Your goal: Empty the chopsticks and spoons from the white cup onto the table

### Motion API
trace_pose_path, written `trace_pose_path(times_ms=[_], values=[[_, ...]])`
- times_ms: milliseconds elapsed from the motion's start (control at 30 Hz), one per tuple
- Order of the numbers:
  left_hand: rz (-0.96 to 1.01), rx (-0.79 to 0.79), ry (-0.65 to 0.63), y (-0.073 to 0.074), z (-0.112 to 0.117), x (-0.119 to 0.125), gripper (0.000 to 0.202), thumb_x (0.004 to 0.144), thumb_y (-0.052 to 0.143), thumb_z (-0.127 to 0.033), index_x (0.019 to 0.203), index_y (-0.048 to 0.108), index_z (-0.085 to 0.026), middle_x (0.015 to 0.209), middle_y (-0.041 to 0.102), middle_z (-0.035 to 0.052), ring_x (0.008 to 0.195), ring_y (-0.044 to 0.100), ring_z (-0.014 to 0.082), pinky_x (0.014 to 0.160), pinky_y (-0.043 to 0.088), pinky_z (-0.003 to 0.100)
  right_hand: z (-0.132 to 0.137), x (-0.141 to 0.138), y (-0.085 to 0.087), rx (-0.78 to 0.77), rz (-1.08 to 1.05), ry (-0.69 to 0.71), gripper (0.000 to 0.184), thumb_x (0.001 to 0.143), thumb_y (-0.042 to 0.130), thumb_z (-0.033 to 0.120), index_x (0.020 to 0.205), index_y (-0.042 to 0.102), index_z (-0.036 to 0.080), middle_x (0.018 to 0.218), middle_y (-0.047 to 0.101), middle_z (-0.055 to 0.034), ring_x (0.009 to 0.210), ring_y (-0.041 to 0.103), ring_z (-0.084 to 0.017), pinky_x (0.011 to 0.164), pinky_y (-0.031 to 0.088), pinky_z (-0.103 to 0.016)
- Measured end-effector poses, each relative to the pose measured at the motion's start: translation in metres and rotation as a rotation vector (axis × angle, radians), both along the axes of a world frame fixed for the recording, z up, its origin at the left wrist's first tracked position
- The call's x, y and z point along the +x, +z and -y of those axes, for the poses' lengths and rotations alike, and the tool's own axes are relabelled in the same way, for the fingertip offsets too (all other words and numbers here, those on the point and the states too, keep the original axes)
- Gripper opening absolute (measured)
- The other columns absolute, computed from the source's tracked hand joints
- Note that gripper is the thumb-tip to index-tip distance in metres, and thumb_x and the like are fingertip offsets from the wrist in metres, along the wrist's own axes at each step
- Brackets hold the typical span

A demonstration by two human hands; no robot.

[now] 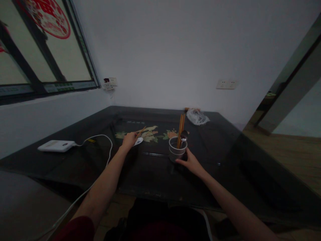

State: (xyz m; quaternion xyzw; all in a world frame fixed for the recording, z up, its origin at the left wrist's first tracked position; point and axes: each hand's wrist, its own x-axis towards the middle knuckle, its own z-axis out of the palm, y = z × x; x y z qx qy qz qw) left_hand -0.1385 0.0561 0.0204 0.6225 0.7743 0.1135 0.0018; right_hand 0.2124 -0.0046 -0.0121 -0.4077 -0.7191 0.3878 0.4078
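Observation:
My left hand (129,139) is closed around a wooden chopstick (140,131) whose tip points up and to the right, above a small white spoon-like piece (138,141) on the dark table (75,157). My right hand (190,161) curls against the base of a pale round utensil cup (177,147). Several wooden chopsticks (181,129) and a metal spoon (184,136) stand upright in that cup. A long dark utensil (156,154) lies flat on the table just left of the cup.
A white box-shaped device (56,146) with a white cable (104,144) sits at the table's left. A crumpled clear plastic bag (197,117) lies at the far edge. Wall sockets (227,84) are behind, a window (37,50) at left, wooden floor at right.

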Motion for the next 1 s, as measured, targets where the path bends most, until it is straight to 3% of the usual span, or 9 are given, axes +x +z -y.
trace_pose_path(times_ms=[267, 500, 733, 1000], values=[[0.052, 0.02, 0.007, 0.002, -0.003, -0.017, 0.03, 0.084, 0.054, -0.033, 0.108, 0.069, -0.024, 0.101, 0.071, 0.0088, 0.094, 0.064, 0.0225, 0.074, 0.046, 0.023, 0.0, 0.001, 0.0, 0.001, -0.002, -0.011, 0.072, 0.065, 0.075, 0.034, 0.126, 0.043, 0.019, 0.127, 0.056, -0.0129, 0.122, 0.05, -0.028, 0.105, 0.036, -0.045], [-0.002, 0.093, 0.0, -0.002, -0.01, -0.032, 0.031, 0.087, 0.05, -0.029, 0.111, 0.068, -0.024, 0.106, 0.07, 0.0086, 0.095, 0.064, 0.0223, 0.08, 0.047, 0.025, -0.002, 0.002, -0.005, -0.002, -0.035, 0.022, 0.07, 0.066, 0.074, 0.034, 0.126, 0.042, 0.019, 0.128, 0.055, -0.0138, 0.119, 0.052, -0.027, 0.103, 0.038, -0.044], [-0.03, 0.072, -0.1, -0.017, -0.022, -0.032, 0.031, 0.087, 0.049, -0.027, 0.113, 0.067, -0.026, 0.109, 0.069, 0.0065, 0.1, 0.064, 0.0214, 0.084, 0.046, 0.024, -0.005, 0.002, -0.008, 0.0, -0.031, 0.019, 0.069, 0.065, 0.075, 0.032, 0.125, 0.043, 0.019, 0.127, 0.055, -0.013, 0.119, 0.052, -0.027, 0.103, 0.038, -0.044], [-0.025, 0.028, -0.113, -0.01, -0.016, -0.023, 0.032, 0.087, 0.05, -0.031, 0.114, 0.066, -0.026, 0.107, 0.07, 0.0076, 0.098, 0.064, 0.0214, 0.08, 0.046, 0.024, 0.0, 0.002, -0.001, 0.011, 0.011, -0.003, 0.069, 0.066, 0.075, 0.033, 0.126, 0.043, 0.019, 0.127, 0.056, -0.013, 0.121, 0.05, -0.028, 0.104, 0.037, -0.046]])
